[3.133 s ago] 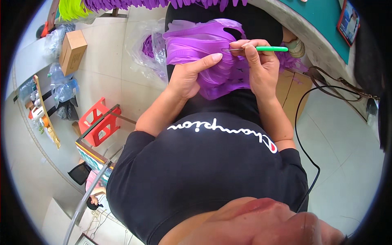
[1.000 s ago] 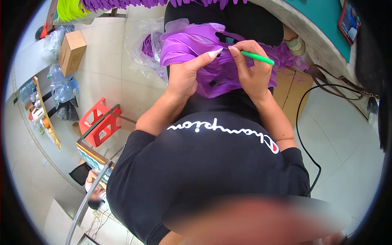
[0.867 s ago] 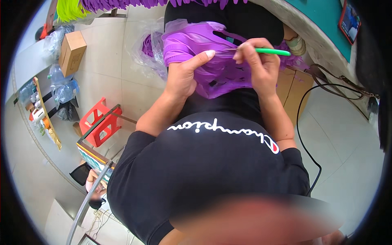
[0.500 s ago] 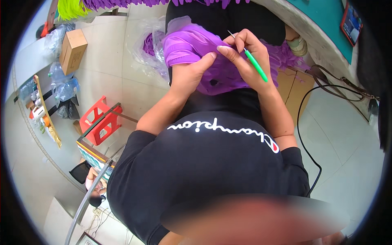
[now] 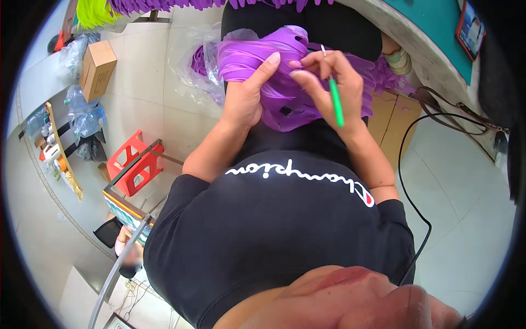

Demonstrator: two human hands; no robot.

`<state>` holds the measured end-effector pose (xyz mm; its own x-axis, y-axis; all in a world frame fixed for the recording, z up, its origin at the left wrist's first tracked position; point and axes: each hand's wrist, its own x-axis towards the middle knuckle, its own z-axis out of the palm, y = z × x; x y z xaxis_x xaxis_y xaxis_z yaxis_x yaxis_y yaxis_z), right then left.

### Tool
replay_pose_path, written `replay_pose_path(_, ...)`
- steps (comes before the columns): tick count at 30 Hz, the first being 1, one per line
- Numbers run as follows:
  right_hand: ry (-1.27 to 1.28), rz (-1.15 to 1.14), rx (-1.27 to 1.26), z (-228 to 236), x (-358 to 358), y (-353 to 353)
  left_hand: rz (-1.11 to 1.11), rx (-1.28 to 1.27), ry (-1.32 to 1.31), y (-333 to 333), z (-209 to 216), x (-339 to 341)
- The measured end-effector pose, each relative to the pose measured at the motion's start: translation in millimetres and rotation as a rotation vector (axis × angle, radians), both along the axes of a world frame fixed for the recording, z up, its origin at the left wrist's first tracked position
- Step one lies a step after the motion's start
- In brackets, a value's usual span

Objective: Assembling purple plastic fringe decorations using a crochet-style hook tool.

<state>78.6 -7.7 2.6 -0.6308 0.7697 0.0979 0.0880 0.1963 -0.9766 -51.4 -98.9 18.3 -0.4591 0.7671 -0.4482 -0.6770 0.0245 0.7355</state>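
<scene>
A bundle of thin purple sheet material (image 5: 241, 57), with slits and cut-out holes, lies over my lap. My left hand (image 5: 246, 101) is closed on its near left side, thumb on top and the other fingers hidden underneath. Held in my right hand (image 5: 342, 88) is a slim pointed tool with a green handle (image 5: 336, 104), its thin metal tip directed away from me. My right thumb and forefinger come together at a small purple bit beside the bundle; whether it is still attached I cannot tell.
Purple fringed strips (image 5: 192, 4) hang along the far edge, beside lime-green ones (image 5: 96, 13). A table with a teal top (image 5: 422, 22) and a phone (image 5: 470, 33) stands far right. At left are a cardboard box (image 5: 98, 68) and a red stool (image 5: 131, 164). A black cable (image 5: 408, 164) trails at right.
The far edge of the purple material has come up and spread. My left thumb has moved left and away from me. The tool in my right hand has swung more upright, its handle shifting left.
</scene>
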Motion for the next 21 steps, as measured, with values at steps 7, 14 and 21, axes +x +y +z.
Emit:
replay_pose_path(7, 0.304, -0.314, -0.294, -14, 17, 18, 0.032, 0.007, 0.147, 1, -4, -1)
replay_pose_path(14, 0.396, -1.074, 0.214, 1, 193, 104, 0.180, -0.037, 0.085, 2, -21, -13)
replay_pose_path(21, 0.075, -1.522, 0.588, 52, 326, 124, 0.208, -0.047, -0.031, -2, -29, -37)
